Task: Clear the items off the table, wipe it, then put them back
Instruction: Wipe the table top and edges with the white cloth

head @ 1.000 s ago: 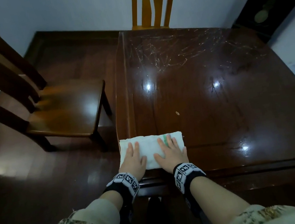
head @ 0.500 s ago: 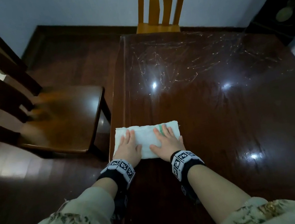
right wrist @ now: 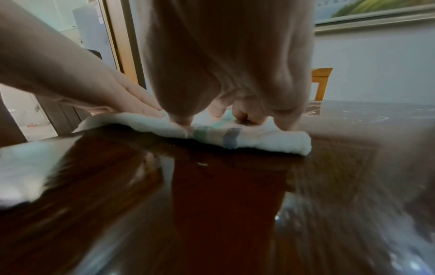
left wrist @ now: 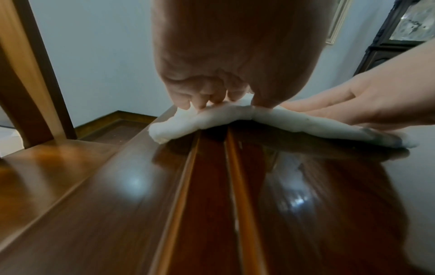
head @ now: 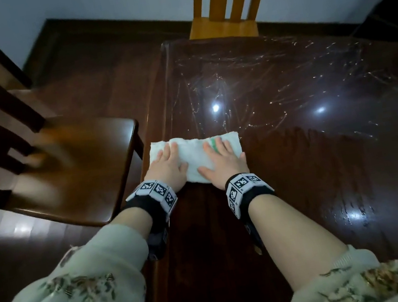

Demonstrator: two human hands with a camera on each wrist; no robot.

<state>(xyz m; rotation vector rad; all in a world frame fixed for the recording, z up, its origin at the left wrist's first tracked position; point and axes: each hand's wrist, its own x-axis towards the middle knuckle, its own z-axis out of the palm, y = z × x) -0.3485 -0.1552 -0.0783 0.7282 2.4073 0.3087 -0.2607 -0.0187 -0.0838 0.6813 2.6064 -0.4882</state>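
A folded white cloth (head: 193,154) with a green stripe lies on the dark glossy table (head: 299,160), close to its left edge. My left hand (head: 167,162) presses flat on the cloth's left half and my right hand (head: 222,157) presses flat on its right half, fingers spread and pointing away from me. The left wrist view shows the cloth (left wrist: 212,119) bunched under my left hand (left wrist: 207,100), with the right hand (left wrist: 353,106) beside it. The right wrist view shows the cloth (right wrist: 247,135) under my right hand (right wrist: 235,109). The tabletop near me looks wet and streaked.
A dark wooden chair (head: 64,173) stands on the floor just left of the table edge. A lighter wooden chair (head: 222,15) is tucked in at the table's far end. Fine scratches and light glints mark the far tabletop (head: 273,80).
Both hands have slid the cloth away from me along the table's left side, from the near edge toward the middle. A wet streak trails behind it.
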